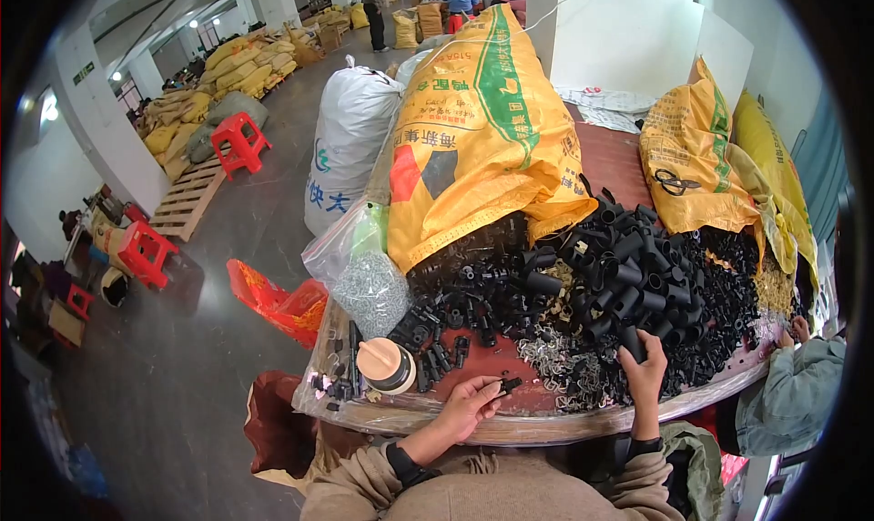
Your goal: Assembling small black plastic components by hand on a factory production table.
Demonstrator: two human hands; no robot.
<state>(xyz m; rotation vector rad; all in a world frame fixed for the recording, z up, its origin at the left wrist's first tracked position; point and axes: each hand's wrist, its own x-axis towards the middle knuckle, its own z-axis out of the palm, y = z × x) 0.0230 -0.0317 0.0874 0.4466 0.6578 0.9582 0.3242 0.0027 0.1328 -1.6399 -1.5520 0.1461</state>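
Near the table's front edge, my left hand (471,406) pinches a small black plastic part (511,386) between thumb and fingers. My right hand (645,366) is closed round a short black plastic tube (631,342) at the near side of a heap of similar black tubes (628,270). Between my hands lies a pile of small silvery metal clips (569,371). Small black fittings (462,348) lie scattered beyond my left hand. A round jar (386,366) with a peach-coloured lid stands to their left.
A big yellow woven sack (492,129) spills black parts onto the red tabletop (619,170). Left of it are a clear bag of small grey pieces (371,293) and a white sack (350,148). Scissors (675,183) lie on another yellow sack. A co-worker's sleeve (797,398) is at right.
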